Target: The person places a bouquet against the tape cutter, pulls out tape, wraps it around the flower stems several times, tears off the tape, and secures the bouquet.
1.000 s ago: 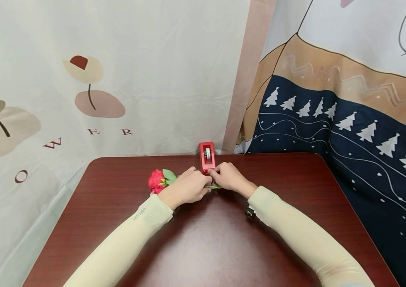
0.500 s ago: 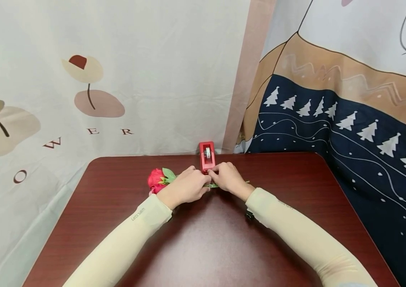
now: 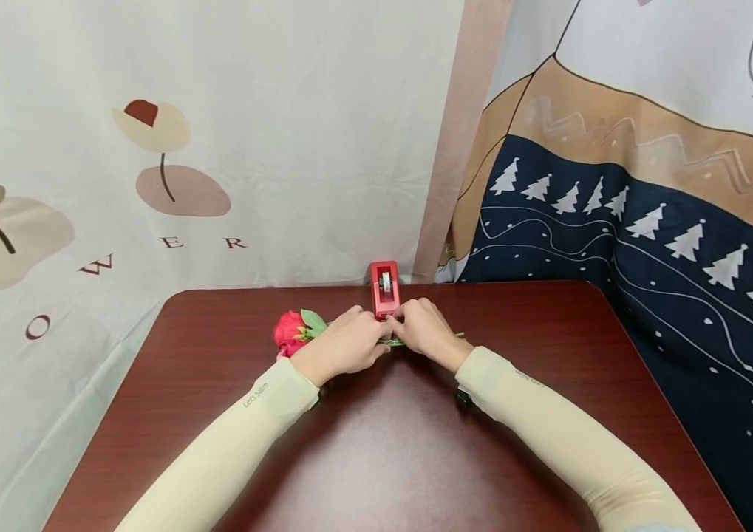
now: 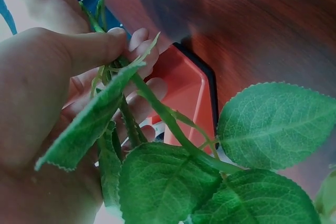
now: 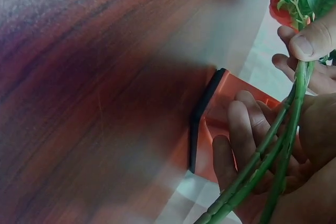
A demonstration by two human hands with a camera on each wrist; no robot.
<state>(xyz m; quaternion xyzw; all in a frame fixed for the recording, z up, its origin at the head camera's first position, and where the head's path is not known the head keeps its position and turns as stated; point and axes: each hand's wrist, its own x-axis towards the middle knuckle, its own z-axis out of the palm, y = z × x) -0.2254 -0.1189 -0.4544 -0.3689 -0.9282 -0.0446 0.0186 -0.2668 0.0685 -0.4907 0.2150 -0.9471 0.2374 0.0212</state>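
Note:
My left hand grips a bunch of red artificial-looking roses by their green stems. The blooms lie to its left, and the cut ends stick out beyond my right wrist. In the left wrist view the thumb presses the stems, with serrated leaves below. Just right of it, my right hand has bent fingers at the front of a red tape dispenser. In the right wrist view the stems cross before its palm. Whether its fingertips pinch tape is hidden.
The dispenser, with a tape roll in it, stands at the back edge of the dark red-brown table. Printed cloths hang behind the table and along its right side.
My right hand has shifted only slightly; the stem ends have come into sight beyond its wrist since one second ago. My left hand keeps its grip on the roses.

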